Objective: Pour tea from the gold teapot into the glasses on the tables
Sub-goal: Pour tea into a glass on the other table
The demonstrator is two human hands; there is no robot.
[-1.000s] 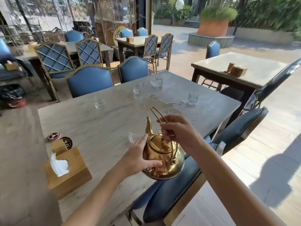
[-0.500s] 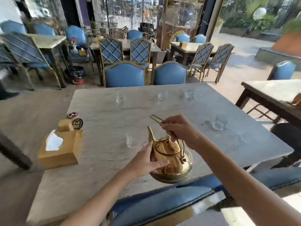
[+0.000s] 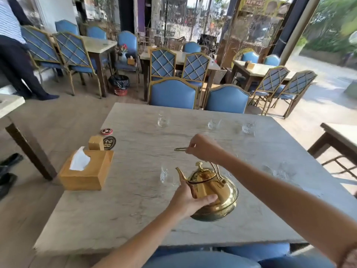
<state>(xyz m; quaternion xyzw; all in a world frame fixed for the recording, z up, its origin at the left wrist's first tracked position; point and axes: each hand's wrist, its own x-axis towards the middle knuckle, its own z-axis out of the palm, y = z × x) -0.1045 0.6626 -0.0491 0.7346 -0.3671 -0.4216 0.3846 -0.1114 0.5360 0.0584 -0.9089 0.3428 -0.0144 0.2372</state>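
Teapot lower and nearer the glass, handle hand raised

Since half a second ago the right hand has risen away from the lid and now pinches the top of the handle loop, fingers closed on it; the view has swung so the table sits square in front. Gold teapot is held above the near middle of the table, lid on, spout pointing left toward the near glass just beside it, not clearly touching. Left hand cups the pot's left side below the spout, thumb across the body, fingers wrapped under, closed on it. Three more glasses stand along the far edge: far-left glass, middle glass, far-right glass. Another glass near the right forearm is blurred. Wooden tissue box sits at the table's left edge, small wooden block and number disc just behind it. Blue chairs across the table. Tea level in any glass: cannot tell.
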